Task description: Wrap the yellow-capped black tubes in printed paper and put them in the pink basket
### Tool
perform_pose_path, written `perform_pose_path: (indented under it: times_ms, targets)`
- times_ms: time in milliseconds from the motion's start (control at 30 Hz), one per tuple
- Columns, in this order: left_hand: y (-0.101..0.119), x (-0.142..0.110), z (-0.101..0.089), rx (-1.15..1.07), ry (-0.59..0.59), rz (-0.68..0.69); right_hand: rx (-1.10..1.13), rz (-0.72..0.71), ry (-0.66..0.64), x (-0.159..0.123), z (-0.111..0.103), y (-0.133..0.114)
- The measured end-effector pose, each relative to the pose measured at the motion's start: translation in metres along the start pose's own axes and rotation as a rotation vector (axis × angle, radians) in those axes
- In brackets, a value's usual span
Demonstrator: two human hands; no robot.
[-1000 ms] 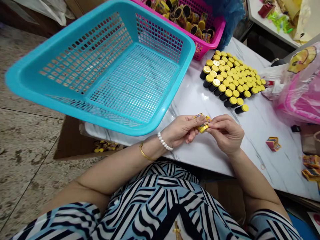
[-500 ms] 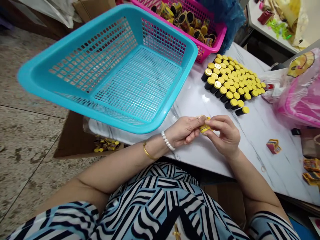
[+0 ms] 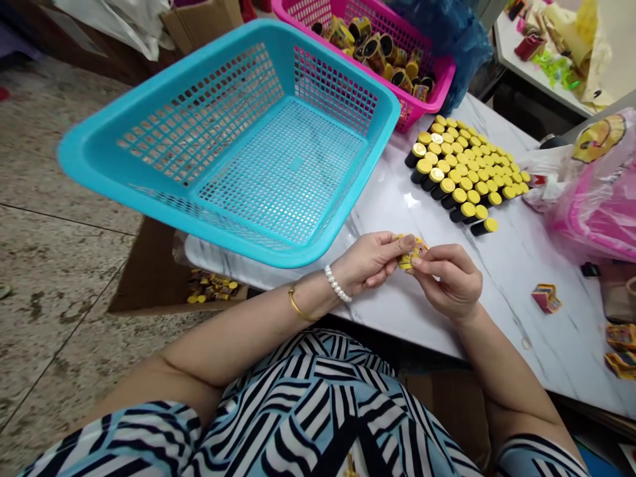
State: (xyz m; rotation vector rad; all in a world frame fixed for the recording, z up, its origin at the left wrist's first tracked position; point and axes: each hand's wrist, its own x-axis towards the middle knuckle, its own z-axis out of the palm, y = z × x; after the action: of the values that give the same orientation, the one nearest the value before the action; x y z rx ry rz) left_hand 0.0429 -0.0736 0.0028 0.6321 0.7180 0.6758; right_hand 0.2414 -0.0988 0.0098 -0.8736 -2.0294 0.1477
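Between my two hands, over the front of the marble-patterned table (image 3: 377, 212), is a small yellow printed label (image 3: 410, 256). My left hand (image 3: 380, 260) is closed on it with the thumb on top. From the other side, the fingertips of my right hand (image 3: 450, 278) pinch its edge. Whether anything lies under the label is hidden by my fingers. Beyond my hands, many black cylinders with yellow caps (image 3: 464, 162) stand upright in a tight group. A folded printed label (image 3: 546, 298) lies to the right of my right hand.
A blue basket (image 3: 293, 255) tilts over the table's left side. Behind it, a pink basket (image 3: 444, 93) holds yellow-and-black pieces. Printed label stacks (image 3: 620, 336) lie at the right edge, below a pink plastic bag (image 3: 596, 205). A cardboard box (image 3: 149, 278) with small yellow-capped pieces sits lower left.
My right fingers have shifted slightly down and right along the yellow label, and more of its printed face shows. The whole view has moved a little.
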Motion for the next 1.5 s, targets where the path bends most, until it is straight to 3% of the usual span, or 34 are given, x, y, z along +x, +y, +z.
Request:
perform_pose_path:
  times_ms: [200, 433, 533, 633, 700, 767, 833, 933, 1000, 1200, 1333, 1400, 1500]
  targets:
    - [-0.001, 0.001, 0.005, -0.035, 0.105, 0.165, 0.248, 0.481, 0.042, -0.007, 0.011, 0.001]
    - [-0.002, 0.001, 0.002, 0.018, 0.104, 0.237, 0.229, 0.416, 0.025, -0.007, 0.011, -0.008]
    - [-0.004, 0.004, -0.002, 0.058, 0.069, 0.316, 0.276, 0.483, 0.055, -0.006, 0.008, -0.012]
    - [-0.006, 0.004, -0.006, 0.136, 0.075, 0.387, 0.441, 0.752, 0.088, 0.0, 0.006, -0.01]
    - [-0.006, 0.003, -0.006, 0.159, 0.061, 0.421, 0.654, 0.962, 0.041, 0.004, 0.004, -0.004]
    - [-0.006, 0.002, -0.005, 0.154, 0.031, 0.439, 0.833, 1.073, 0.0, 0.007, 0.004, 0.003]
    - [-0.006, 0.001, -0.004, 0.121, 0.027, 0.418, 0.873, 1.036, 0.036, 0.006, 0.004, 0.006]
    - [-0.005, 0.0, -0.004, 0.094, 0.087, 0.366, 0.721, 0.813, 0.135, 0.002, 0.007, 0.003]
    - [-0.004, 0.001, -0.004, 0.156, 0.121, 0.368, 0.635, 0.748, 0.157, 0.0, 0.009, -0.001]
    - [-0.001, 0.0, -0.005, 0.209, 0.093, 0.43, 0.894, 1.091, 0.051, 0.004, 0.011, 0.006]
    - [-0.002, 0.001, -0.005, 0.092, 0.122, 0.323, 0.874, 1.062, 0.074, 0.007, 0.01, 0.008]
    - [-0.003, 0.001, -0.005, 0.151, 0.159, 0.36, 0.864, 1.06, 0.072, 0.006, 0.011, 0.007]
    - [-0.004, 0.001, -0.003, 0.321, 0.165, 0.482, 0.925, 1.165, 0.064, 0.005, 0.013, 0.008]
